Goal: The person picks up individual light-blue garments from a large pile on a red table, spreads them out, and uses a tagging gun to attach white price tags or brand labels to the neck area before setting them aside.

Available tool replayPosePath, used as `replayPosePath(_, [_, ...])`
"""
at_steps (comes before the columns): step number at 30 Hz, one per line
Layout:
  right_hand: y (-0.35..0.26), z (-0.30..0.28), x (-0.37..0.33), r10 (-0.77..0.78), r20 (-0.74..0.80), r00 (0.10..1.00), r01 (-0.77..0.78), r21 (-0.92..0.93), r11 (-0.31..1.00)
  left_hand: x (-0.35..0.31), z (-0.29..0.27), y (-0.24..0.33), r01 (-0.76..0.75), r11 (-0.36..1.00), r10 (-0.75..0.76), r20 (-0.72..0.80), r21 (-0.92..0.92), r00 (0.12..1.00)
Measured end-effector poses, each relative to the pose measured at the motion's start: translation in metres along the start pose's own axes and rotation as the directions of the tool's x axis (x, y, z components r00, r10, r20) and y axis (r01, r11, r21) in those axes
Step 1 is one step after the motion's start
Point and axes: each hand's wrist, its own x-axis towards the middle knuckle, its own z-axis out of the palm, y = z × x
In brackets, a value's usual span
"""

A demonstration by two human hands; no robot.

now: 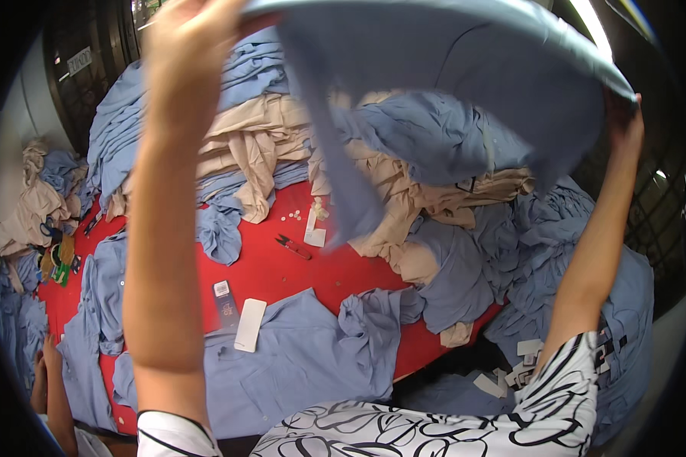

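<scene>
A light blue shirt (pixel 442 53) is spread in the air above the heaps, a narrow part of it dangling down at its left. My left hand (pixel 198 30), partly cut off by the upper edge and blurred, is closed on one end of it. At the far right, my right hand (pixel 625 126) grips the other end, its fingers partly behind the cloth. Below my arms another blue shirt (pixel 305 343) lies on the red table (pixel 282 282). On that shirt rest a white card tag (pixel 249 325) and a dark blue tag (pixel 225 303).
Red-handled thread snips (pixel 293 246) lie mid-table near small white buttons (pixel 291 216). Heaps of blue shirts (pixel 114 129) and beige shirts (pixel 259 145) stand behind. More blue clothes (pixel 625 305) and loose white tags (pixel 518 373) are at right. Another person's hands (pixel 46 369) show at far left.
</scene>
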Motion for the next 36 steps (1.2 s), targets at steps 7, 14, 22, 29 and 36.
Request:
replayPosePath(7, [0.05, -0.107, 0.032, -0.136, -0.969, 0.206, -0.16, -0.17, 0.972, -0.038, 0.116, -0.173, 0.034, 0.936, -0.096, 0.162, 0.349, 0.982])
replayPosePath(14, [0.37, -0.046, -0.094, 0.009, -0.712, 0.703, -0.709, -0.699, 0.093, -0.242, 0.042, -0.161, 0.222, 0.769, -0.599, 0.556, 0.599, 0.575])
replayPosePath(22, [0.583, 0.336, -0.092, 0.218, -0.137, 0.966, -0.248, -0.717, 0.652, -0.396, -0.301, -0.012, 0.599, 0.049, -0.336, -0.552, 0.799, 0.763])
replayPosePath(29, [0.73, 0.596, -0.131, 0.565, 0.178, 0.806, -0.151, -0.861, 0.486, -0.434, -0.419, 0.027, 0.653, -0.186, -0.312, -0.674, 0.734, 0.669])
replayPosePath(36, [0.826, 0.602, -0.041, 0.374, -0.04, 0.927, -0.25, -0.809, 0.532, -0.407, -0.491, 0.026, 0.618, -0.298, -0.378, -0.684, 0.728, 0.623])
